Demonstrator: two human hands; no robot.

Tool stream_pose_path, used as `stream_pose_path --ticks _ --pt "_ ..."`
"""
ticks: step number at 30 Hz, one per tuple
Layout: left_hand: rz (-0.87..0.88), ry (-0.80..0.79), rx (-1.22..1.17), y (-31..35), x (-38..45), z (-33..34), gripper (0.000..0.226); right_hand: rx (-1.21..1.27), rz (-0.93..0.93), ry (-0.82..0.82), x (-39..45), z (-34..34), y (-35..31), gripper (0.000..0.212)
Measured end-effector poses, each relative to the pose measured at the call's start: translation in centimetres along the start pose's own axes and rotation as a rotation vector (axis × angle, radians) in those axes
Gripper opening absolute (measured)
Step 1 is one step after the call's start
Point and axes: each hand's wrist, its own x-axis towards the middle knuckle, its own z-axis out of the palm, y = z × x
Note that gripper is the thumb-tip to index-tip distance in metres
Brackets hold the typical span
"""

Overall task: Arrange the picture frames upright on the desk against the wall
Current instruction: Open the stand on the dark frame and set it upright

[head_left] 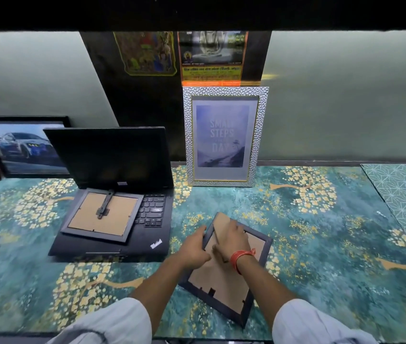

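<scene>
Both hands reach forward: left hand (195,247) fingers grip the face-down frame (224,276), right hand (231,240) fingers curled on its backing.

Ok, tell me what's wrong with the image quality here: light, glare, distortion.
Head view: dim and greenish, with a black band across the top; a yellow glare streak above the silver frame, whose picture looks washed out; wide-angle bending curves the desk edges; the car picture at far left looks soft.
</scene>
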Motion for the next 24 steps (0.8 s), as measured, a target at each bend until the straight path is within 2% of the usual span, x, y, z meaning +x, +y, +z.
stream_pose_path --ticks 4,7,10,12,15,17,19,21,24 --pt "-0.031 -0.030 -0.178 -0.5 0.2 -0.5 0.082 -0.034 -0.049 0.012 -0.4 0.1 0.3 0.075" --pt "-0.106 -0.021 -0.375 -0.5 0.0 -1.3 0.062 -0.008 -0.072 0.032 -0.9 -0.7 0.6 0.073" --pt "-0.065 -0.044 -0.494 -0.7 -0.4 -2.3 0.040 0.042 -0.092 0.036 -1.1 -2.9 0.6 0.064" --pt "0.058 0.060 -0.371 -1.5 -0.4 -2.8 0.044 0.128 -0.098 -0.033 -0.7 -5.0 0.3 0.050" --pt "0.377 0.174 0.106 -2.7 -0.2 -4.0 0.071 0.466 -0.037 -0.200 0.0 -8.6 -0.4 0.033" --pt "0.492 0.158 0.178 -2.0 -0.6 -4.6 0.092 0.585 0.006 -0.297 0.5 -10.3 -0.7 0.029" --pt "0.562 0.183 0.153 -0.6 -1.0 -4.9 0.096 0.554 0.015 -0.361 0.8 -11.5 -1.0 0.035" --pt "0.611 0.233 0.094 0.5 -1.2 -4.9 0.078 0.560 0.024 -0.426 0.9 -12.0 -1.2 0.036" --pt "0.587 0.211 -0.030 1.5 -0.9 -4.9 0.027 0.565 0.053 -0.521 0.7 -11.8 -1.0 0.031"
